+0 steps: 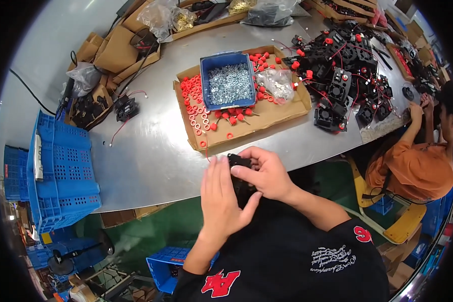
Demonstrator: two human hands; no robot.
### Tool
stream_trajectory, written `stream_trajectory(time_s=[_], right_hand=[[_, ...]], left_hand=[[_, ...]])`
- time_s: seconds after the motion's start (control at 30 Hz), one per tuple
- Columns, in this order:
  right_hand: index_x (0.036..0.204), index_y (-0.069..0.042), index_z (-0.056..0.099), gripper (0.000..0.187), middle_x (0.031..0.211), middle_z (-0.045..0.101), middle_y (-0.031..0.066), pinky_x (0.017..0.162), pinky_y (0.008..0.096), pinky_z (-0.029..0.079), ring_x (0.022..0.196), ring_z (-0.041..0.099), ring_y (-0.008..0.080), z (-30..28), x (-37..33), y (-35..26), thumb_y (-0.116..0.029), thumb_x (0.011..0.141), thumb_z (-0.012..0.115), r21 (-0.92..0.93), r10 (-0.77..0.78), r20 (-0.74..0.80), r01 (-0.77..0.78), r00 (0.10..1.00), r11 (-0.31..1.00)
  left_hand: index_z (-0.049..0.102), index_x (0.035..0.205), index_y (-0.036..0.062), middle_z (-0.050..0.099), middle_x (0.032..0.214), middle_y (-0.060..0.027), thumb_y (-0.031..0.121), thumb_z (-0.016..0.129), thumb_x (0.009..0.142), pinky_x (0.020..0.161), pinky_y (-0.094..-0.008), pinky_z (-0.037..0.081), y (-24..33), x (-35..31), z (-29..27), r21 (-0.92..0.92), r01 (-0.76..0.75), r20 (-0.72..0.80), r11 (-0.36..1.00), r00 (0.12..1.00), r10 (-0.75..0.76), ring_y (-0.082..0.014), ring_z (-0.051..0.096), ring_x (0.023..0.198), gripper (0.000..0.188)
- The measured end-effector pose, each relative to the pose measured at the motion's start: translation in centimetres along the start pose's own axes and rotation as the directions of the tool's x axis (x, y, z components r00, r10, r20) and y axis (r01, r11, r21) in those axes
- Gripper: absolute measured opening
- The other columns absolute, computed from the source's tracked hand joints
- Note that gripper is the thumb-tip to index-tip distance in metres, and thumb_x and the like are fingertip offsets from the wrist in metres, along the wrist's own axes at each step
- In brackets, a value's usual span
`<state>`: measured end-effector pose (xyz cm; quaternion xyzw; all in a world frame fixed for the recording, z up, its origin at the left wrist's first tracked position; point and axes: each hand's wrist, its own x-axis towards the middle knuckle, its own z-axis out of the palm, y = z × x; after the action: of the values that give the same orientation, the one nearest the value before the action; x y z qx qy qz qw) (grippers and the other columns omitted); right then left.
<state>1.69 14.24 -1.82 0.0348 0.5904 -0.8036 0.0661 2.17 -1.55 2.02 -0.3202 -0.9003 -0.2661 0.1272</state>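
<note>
At the table's front edge, my right hand (268, 173) is closed around a small black plastic part (240, 161), thumb on the near side. It resembles the black fan units on the table, but most of it is hidden by my fingers. My left hand (220, 199) is beside it, fingers stretched out together and thumb apart; whether the fingertips touch the part cannot be told. A thin red wire (207, 150) rises just beyond my left fingertips. Past my hands, a cardboard tray (218, 144) holds red rings (192, 90), red-capped pieces (231, 120) and a blue bin (203, 83) of small metal nuts.
Black fan units with red wires (340, 83) are heaped at the right. One unit (126, 108) lies alone at the left. Blue crates (65, 166) stand by the table's left edge. A person in an orange shirt (412, 168) works at the far right, beside a yellow chair (405, 226).
</note>
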Motion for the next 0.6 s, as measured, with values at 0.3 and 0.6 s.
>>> stream_trajectory(time_s=[0.3,0.6], right_hand=[[0.100,0.001,0.070,0.017,0.089,0.069,0.0139,0.072,0.0370,0.052,0.080,0.068,0.0281,-6.3,6.6,-5.5,-0.013,0.091,0.065,-0.843,-0.605,0.030,0.345,0.796,0.413],[0.099,0.002,0.063,0.017,0.102,0.065,0.0228,0.084,0.0477,0.053,0.095,0.066,0.0399,-10.4,14.0,-6.1,-0.001,0.086,0.053,-0.963,-0.173,0.173,0.130,0.970,-0.237]], left_hand=[[0.038,0.142,-0.0058,0.061,0.114,-0.0202,0.012,0.082,0.072,0.089,-0.0395,0.050,-0.8,-1.5,-0.6,-0.454,0.284,0.184,0.844,0.957,-0.223,-0.0332,0.062,0.099,0.084],[0.033,0.141,0.0009,0.059,0.115,-0.0139,0.002,0.074,0.073,0.092,-0.0372,0.050,-0.3,-3.9,-1.3,-0.830,0.303,0.057,0.469,0.882,-0.468,-0.0225,0.058,0.105,0.079]])
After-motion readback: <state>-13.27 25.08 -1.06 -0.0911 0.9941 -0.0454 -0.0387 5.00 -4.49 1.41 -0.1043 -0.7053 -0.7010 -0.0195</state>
